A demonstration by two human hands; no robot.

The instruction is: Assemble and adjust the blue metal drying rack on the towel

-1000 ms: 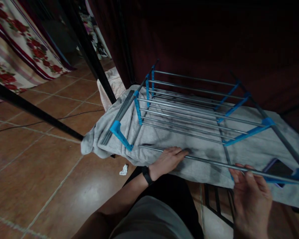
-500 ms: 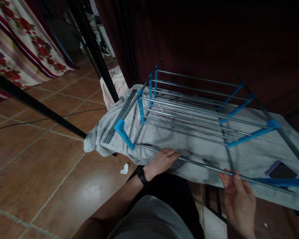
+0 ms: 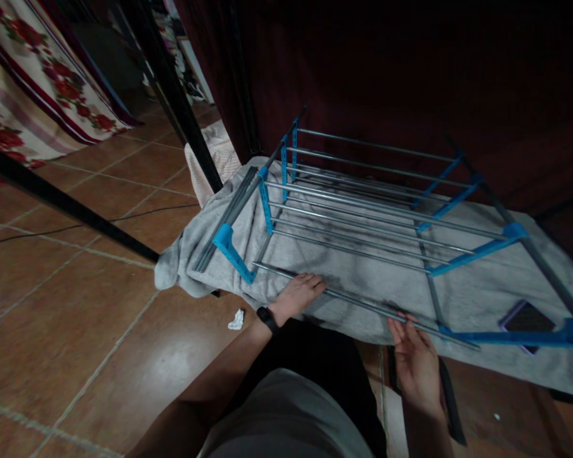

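Note:
A thin grey metal rod (image 3: 363,301) lies across the near side of a partly assembled rack of metal tubes and blue plastic brackets (image 3: 233,256). My left hand (image 3: 300,295), with a black band at the wrist, is closed over its left half. Farther right, my right hand (image 3: 414,356) pinches the rod between thumb and fingers, palm turned up. The rod's left end is close to the near left bracket; whether it sits inside cannot be made out. Its right end reaches over the near right blue bracket (image 3: 510,337).
The rack rests on a grey blanket (image 3: 344,327) over a raised surface. A phone (image 3: 528,321) lies behind the right bracket. Spare tubes (image 3: 226,219) lie at the left. Black metal bars (image 3: 67,194) cross the left side, above a tiled floor with a crumpled white scrap (image 3: 236,319).
My right hand has moved left along the near side, and the rod's right end now shows farther left. My left hand still holds the rod. The whole view has shifted slightly.

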